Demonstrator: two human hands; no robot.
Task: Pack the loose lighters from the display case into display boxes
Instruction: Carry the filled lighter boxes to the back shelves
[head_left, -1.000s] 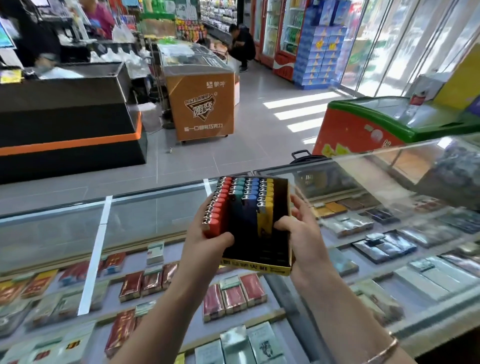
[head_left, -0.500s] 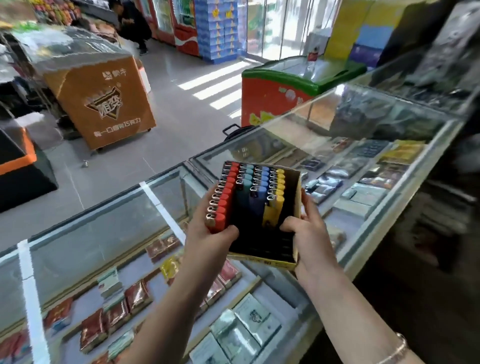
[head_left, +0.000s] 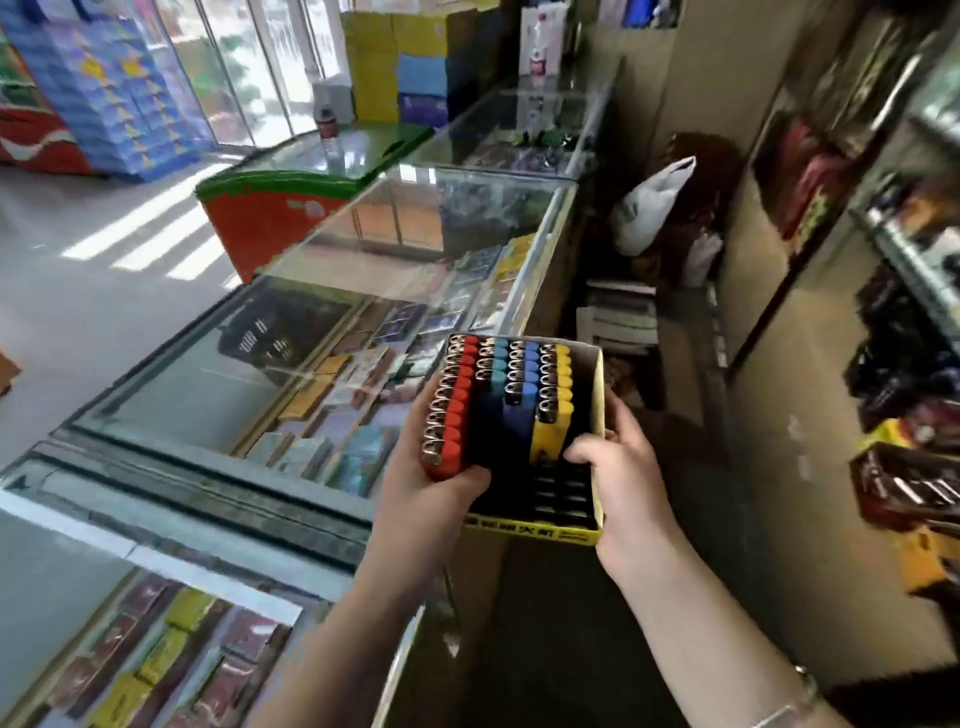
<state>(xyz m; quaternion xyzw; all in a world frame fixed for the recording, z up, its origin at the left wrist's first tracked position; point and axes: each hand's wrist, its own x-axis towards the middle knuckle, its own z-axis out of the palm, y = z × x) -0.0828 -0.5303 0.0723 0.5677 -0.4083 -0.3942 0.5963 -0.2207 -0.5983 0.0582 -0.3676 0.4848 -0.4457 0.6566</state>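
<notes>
Both my hands carry a yellow-edged display box (head_left: 596, 405) in the air, past the near edge of the glass display case (head_left: 322, 332). Rows of lighters (head_left: 506, 387) fill it: red, dark, teal and blue, yellow. Its right-hand slots and front part stand dark and vacant. My left hand (head_left: 431, 483) grips the box's left side, thumb over the front red lighter. My right hand (head_left: 623, 467) grips the right wall, with fingers curled in beside the yellow row.
The glass counter runs from lower left to upper centre, with cigarette packs under the glass. A red and green chest freezer (head_left: 291, 202) stands beyond it. On the right are dark shelves of goods (head_left: 904, 364), and a white bag (head_left: 649, 208) sits behind the counter.
My view has swung to the right, from the shop floor toward the space behind the counter. The box has come along with both hands and now hangs past the counter's edge.
</notes>
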